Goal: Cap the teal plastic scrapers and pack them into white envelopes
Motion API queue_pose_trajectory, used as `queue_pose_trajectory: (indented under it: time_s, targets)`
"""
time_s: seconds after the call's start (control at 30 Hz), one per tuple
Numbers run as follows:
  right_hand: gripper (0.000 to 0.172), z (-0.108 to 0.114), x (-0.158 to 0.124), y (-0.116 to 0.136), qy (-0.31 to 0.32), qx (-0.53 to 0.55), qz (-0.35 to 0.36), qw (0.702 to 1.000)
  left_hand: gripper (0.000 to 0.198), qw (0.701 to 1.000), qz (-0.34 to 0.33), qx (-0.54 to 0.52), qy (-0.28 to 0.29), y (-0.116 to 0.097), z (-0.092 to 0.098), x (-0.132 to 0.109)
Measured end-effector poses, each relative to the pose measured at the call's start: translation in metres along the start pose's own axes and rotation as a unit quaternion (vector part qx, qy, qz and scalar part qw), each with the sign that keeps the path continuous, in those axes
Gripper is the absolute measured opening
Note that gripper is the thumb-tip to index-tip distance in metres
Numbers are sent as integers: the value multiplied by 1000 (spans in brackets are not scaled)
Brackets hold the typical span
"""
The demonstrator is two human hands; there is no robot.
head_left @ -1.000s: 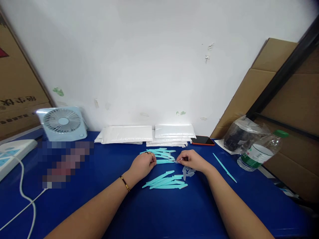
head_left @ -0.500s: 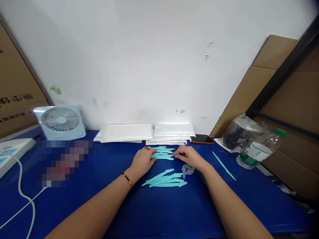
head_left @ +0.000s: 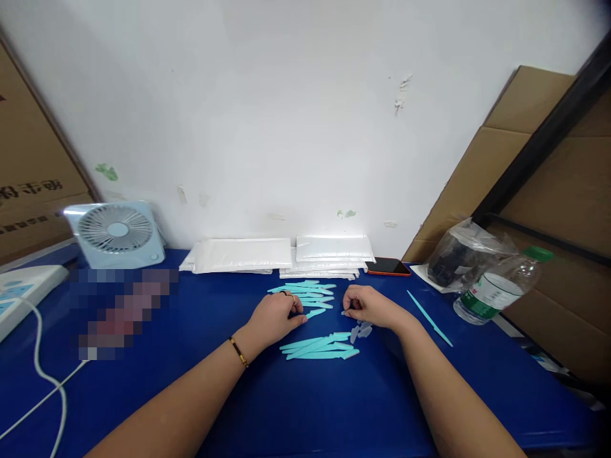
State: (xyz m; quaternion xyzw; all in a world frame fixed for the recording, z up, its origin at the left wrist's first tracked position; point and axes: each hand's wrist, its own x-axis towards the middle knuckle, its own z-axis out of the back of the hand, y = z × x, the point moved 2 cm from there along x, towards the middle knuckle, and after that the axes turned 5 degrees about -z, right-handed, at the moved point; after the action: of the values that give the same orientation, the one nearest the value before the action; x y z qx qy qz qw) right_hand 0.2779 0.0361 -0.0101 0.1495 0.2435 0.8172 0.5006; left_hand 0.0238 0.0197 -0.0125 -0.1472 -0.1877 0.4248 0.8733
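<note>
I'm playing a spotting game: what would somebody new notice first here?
Probably the bright turquoise sticks in the middle: the left hand holds one while the right hand pinches a small translucent piece. Next, a pale blue fan at left and a green-capped bottle at right.

No legible text; the cardboard box [head_left: 35, 149] and bottle label [head_left: 494, 294] carry unreadable print.

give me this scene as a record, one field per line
left hand: pinching one turquoise stick
right hand: holding a small clear piece
far group: turquoise sticks
near group: overlapping turquoise sticks
below right hand: loose clear pieces
along wall: white packets, phone
left side: fan, power strip
right side: lone turquoise stick, bottle
</note>
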Motion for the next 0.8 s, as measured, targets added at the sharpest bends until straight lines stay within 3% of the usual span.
queue_pose_trajectory:
  time_s: [0.17,0.3,0.4,0.53,0.8]
  targets:
    - [20,2,0,1,-25,144,-36,989,11,999,41,-1,23,-3,-2,-3]
    - [29,-1,6,5,-42,342,-64,936,13,998,57,5,22,-6,0,-3]
    - [30,-7,9,9,-69,428,-96,896,15,998,53,-24,-10,-5,4,-2]
    - [29,-12,11,15,-96,471,-87,872,20,989,73,-123,-36,3,7,0]
    - [28,-12,12,24,-108,448,-58,886,20,979,81,-185,-29,7,3,2]
